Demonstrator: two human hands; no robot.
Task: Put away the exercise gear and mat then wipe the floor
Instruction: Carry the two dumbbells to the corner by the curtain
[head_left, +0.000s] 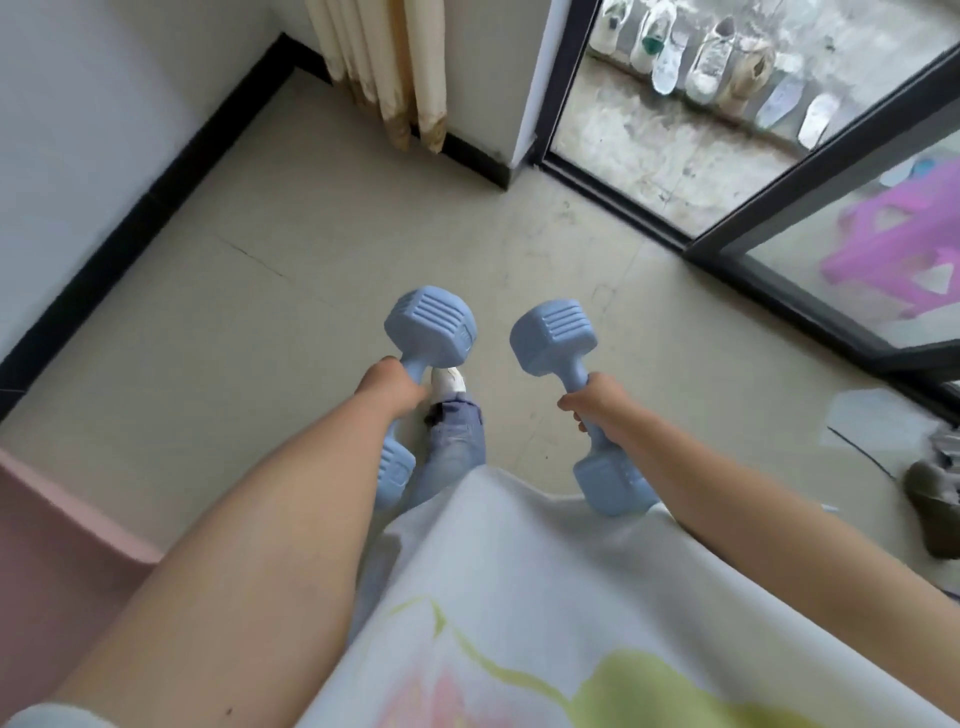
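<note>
Beige tiled floor (260, 322) beneath two blue dumbbells, left dumbbell (428, 327) gripped in left hand (389, 387), right dumbbell (553, 335) in right hand (597, 402).

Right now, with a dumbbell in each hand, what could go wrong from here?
1. Both hands are full: the left hand and right hand each grip a blue dumbbell, so nothing is free to steady a stumble.
2. The left dumbbell hangs over the white shoe; a slip could hit the foot.
3. Loose items on the floor at the right could trip a step.
</note>
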